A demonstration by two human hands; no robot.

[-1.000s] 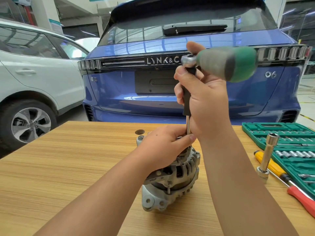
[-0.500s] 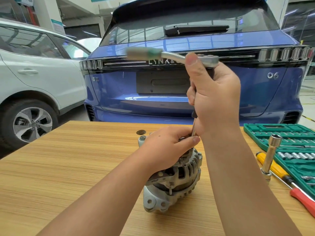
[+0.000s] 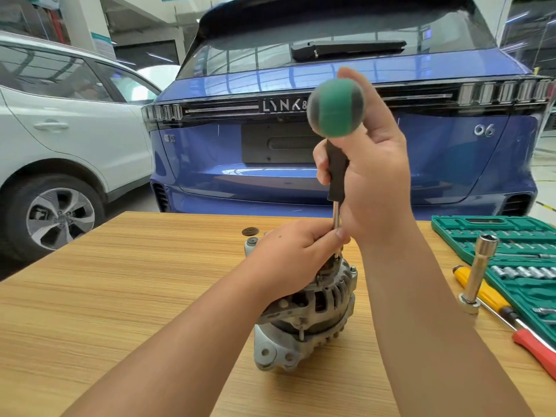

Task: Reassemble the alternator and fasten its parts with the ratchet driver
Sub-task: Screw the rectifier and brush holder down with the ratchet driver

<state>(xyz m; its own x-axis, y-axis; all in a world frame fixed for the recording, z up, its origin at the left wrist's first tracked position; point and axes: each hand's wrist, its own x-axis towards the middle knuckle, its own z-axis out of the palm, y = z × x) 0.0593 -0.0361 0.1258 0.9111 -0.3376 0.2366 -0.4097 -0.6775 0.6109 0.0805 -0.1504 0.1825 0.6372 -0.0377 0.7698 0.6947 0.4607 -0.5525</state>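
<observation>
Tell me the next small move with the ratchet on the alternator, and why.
Probably one more swing of the ratchet handle around the upright extension shaft. The right hand grips the black extension, the left hand pinches the shaft low at the alternator top, so the tool looks seated on a fastener.

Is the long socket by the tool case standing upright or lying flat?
Upright, leaning slightly. The long socket stands on its lower end on the table, open end up, beside the yellow-handled screwdriver.
</observation>
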